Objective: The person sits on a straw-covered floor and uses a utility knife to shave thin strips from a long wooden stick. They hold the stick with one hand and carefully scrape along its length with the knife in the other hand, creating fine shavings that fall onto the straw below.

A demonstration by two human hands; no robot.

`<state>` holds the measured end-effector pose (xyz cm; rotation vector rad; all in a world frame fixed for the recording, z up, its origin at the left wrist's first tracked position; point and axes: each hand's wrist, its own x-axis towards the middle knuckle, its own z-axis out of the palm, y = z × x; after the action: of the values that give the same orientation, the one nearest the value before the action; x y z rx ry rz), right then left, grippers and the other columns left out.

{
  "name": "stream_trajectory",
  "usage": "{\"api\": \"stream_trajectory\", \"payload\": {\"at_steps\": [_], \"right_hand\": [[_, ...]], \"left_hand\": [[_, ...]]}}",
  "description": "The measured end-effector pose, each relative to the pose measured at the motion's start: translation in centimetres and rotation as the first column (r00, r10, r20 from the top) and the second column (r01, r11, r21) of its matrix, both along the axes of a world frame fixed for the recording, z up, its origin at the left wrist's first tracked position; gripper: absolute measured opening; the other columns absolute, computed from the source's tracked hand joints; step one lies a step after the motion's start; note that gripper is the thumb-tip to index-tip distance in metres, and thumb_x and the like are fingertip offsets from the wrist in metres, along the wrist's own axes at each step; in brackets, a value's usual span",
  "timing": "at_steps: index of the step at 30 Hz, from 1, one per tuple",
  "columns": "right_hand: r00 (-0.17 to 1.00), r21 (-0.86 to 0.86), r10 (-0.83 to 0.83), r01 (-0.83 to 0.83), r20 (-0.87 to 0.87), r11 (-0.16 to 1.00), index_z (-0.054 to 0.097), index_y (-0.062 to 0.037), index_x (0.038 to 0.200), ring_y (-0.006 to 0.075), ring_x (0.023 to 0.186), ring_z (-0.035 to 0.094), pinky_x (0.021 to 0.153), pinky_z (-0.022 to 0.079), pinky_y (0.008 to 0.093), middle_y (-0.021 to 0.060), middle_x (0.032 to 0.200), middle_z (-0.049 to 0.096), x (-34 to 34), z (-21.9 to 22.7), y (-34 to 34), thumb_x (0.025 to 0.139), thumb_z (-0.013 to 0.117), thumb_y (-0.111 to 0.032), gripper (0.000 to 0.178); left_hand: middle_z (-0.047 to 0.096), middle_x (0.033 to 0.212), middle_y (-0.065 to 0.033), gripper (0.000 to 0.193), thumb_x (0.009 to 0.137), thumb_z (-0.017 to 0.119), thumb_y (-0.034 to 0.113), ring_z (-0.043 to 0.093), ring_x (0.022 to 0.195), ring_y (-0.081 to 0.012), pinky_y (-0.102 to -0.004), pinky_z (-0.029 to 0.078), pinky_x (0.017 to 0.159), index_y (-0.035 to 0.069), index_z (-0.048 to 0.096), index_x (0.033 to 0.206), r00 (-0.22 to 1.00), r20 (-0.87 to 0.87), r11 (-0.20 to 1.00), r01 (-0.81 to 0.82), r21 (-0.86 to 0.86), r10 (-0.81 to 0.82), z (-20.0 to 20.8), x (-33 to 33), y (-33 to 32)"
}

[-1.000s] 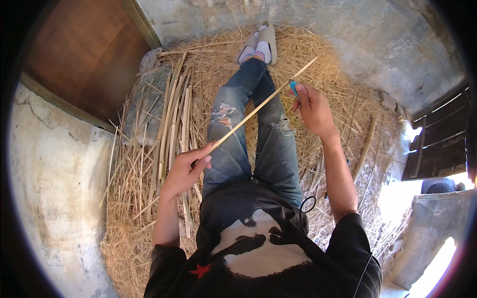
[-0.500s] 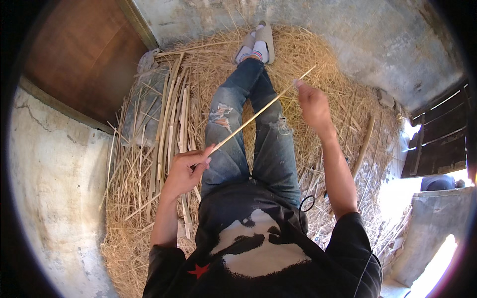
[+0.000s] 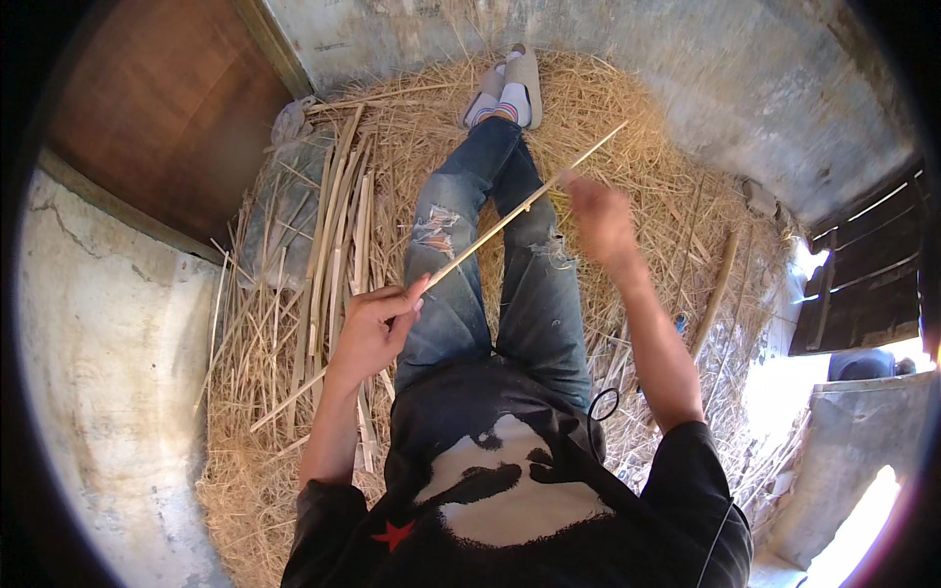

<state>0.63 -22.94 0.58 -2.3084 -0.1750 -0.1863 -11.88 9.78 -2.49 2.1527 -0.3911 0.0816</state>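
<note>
A thin, pale split-bamboo-like stick (image 3: 480, 240) slants over my legs, its far end up to the right. My left hand (image 3: 377, 323) pinches its near end beside my left thigh. Close to the stick's upper part is my right hand (image 3: 603, 220), blurred by motion; its thumb side reaches the stick's edge, but whether the fingers grip it I cannot make out. A small pale bump or curl shows on the stick below the right hand. My jeans (image 3: 451, 294), ripped at the knees, lie stretched out beneath, ankles crossed.
Long pale strips (image 3: 338, 216) lie bundled on my left, over a grey plastic sack (image 3: 260, 235). Straw and shavings (image 3: 608, 98) cover the floor. A thicker stick (image 3: 718, 289) lies on my right. Stained walls (image 3: 118, 343) and a brown panel (image 3: 157, 118) surround me.
My right hand has moved slightly down and left, away from the stick's far tip, and is now blurred. The left hand keeps its pinch, nearly in the same place.
</note>
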Motion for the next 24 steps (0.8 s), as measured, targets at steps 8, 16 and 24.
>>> {"api": "stream_trajectory", "payload": {"at_steps": [8,16,24], "right_hand": [[0.993,0.085,-0.109,0.112,-0.046,0.99,0.073,0.002,0.101,0.0419,0.074,0.069,0.067,0.054,0.0487,0.0275,0.081,0.067,2.1,-0.5,-2.1,0.108,0.052,-0.029,0.038],[0.987,-0.225,0.162,-0.154,0.018,0.962,0.07,0.0015,0.114,0.0359,0.077,0.072,0.071,0.056,0.0459,0.0249,0.086,0.071,-2.8,-1.5,3.4,0.108,0.054,-0.023,0.031],[0.997,-0.197,0.041,-0.028,0.059,0.98,0.073,-0.0027,0.112,0.034,0.076,0.073,0.066,0.057,0.0428,0.0195,0.089,0.075,-2.9,-4.0,4.0,0.108,0.052,-0.037,0.041]], "left_hand": [[0.064,0.078,-0.0105,0.051,0.087,0.065,-0.011,0.06,0.066,-0.0167,-0.0289,0.049,0.061,0.011,0.07,0.133,0.999,0.051,1.0,0.002,0.0,-0.002,-0.2,-0.2,-0.1],[0.065,0.077,-0.0086,0.045,0.093,0.067,-0.006,0.061,0.069,-0.0135,-0.0277,0.048,0.064,0.01,0.069,0.135,1.0,0.002,1.0,-0.002,-0.023,0.002,0.7,0.8,-1.1],[0.068,0.083,-0.0102,0.05,0.09,0.065,-0.01,0.063,0.07,-0.0147,-0.0288,0.052,0.066,0.009,0.068,0.135,1.0,0.013,0.991,0.011,-0.13,-0.01,0.3,1.1,-2.2]]}}
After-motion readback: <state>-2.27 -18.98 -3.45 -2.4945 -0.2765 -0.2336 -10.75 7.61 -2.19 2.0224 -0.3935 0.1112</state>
